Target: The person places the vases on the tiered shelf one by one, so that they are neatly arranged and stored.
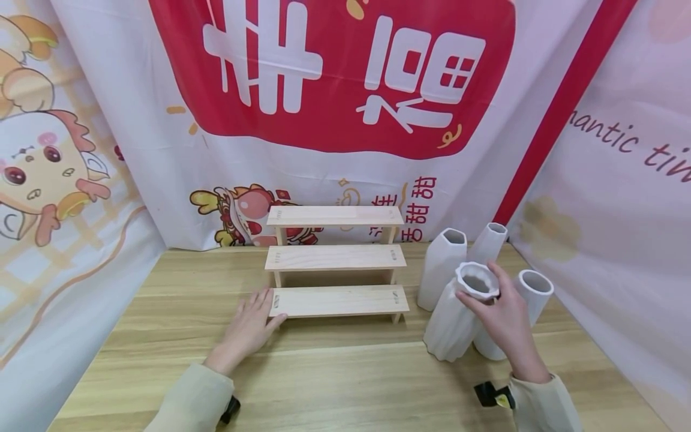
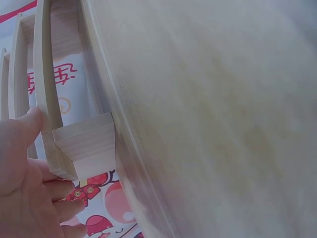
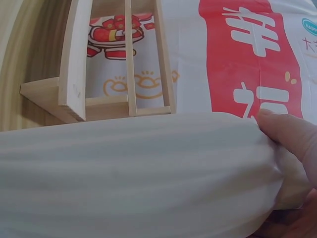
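One likely brittle vase (image 1: pixel 449 327) suits a rim hold: right hand (image 1: pixel 506 315) pinches there, left hand (image 1: pixel 248 327) grips the near shelf (image 1: pixel 340 301).

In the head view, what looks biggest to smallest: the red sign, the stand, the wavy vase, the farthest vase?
1. Red sign
2. Stand
3. Wavy vase
4. Farthest vase, partly hidden and farther back, so its real size is unsure.
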Demonstrator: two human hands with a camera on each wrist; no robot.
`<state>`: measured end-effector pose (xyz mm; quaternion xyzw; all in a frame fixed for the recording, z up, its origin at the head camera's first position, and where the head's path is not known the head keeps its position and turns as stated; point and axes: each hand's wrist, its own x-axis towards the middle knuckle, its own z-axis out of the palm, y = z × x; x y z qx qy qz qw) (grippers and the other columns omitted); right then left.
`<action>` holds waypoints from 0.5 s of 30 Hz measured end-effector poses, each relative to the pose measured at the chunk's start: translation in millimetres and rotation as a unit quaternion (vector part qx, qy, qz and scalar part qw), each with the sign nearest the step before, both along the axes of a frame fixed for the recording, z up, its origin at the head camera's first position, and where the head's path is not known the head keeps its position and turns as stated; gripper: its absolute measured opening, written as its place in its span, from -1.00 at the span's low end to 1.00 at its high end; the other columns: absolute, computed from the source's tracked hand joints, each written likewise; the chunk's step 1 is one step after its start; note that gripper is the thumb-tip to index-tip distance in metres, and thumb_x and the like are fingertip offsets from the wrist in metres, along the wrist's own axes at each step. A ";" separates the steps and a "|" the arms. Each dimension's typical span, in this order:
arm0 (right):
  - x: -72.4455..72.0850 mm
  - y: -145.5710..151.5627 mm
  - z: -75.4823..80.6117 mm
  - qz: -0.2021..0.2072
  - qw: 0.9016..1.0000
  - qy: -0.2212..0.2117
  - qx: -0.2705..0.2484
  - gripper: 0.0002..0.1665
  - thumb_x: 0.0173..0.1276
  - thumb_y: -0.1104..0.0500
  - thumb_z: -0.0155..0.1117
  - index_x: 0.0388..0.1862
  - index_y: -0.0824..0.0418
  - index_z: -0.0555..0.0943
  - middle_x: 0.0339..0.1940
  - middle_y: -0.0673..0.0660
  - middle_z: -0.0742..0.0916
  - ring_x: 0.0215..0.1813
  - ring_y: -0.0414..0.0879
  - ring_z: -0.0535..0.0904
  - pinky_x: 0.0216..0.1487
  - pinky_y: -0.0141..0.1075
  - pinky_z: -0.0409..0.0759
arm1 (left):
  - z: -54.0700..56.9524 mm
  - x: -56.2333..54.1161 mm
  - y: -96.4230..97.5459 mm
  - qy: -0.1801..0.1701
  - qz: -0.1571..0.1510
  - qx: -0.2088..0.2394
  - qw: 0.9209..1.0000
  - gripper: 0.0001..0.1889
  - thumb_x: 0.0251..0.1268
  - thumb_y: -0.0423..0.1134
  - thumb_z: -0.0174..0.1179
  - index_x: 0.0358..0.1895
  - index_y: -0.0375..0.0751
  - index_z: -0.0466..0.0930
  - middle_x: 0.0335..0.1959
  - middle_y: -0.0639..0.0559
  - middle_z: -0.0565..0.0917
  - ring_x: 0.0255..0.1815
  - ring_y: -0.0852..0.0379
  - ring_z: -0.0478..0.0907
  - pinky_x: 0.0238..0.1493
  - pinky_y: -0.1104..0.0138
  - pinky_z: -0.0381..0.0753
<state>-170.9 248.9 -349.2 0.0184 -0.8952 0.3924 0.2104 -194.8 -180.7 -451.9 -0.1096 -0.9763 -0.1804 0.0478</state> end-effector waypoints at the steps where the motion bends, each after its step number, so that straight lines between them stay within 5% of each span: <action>1: -0.1 -0.3 0.2 0.000 1.000 0.002 0.001 -0.02 0.03 0.16 0.48 0.34 0.42 0.18 0.18 0.45 0.41 0.09 0.29 0.40 0.00 0.11 0.43 | -0.1 0.0 0.1 0.001 0.000 0.000 1.000 -0.28 0.39 0.01 -0.05 0.33 -0.56 0.03 0.35 -0.39 0.07 0.35 -0.34 -0.04 0.29 -0.16 -0.17; 15: 0.2 -7.2 21.7 0.009 1.000 0.028 0.005 -0.05 0.00 0.14 0.50 0.32 0.38 0.24 0.14 0.37 0.47 0.03 0.18 0.45 -0.10 -0.19 0.45 | 1.7 0.1 0.7 0.000 -0.001 0.000 1.000 -0.28 0.39 -0.01 -0.04 0.33 -0.57 0.03 0.34 -0.40 0.09 0.35 -0.34 -0.02 0.29 -0.15 -0.12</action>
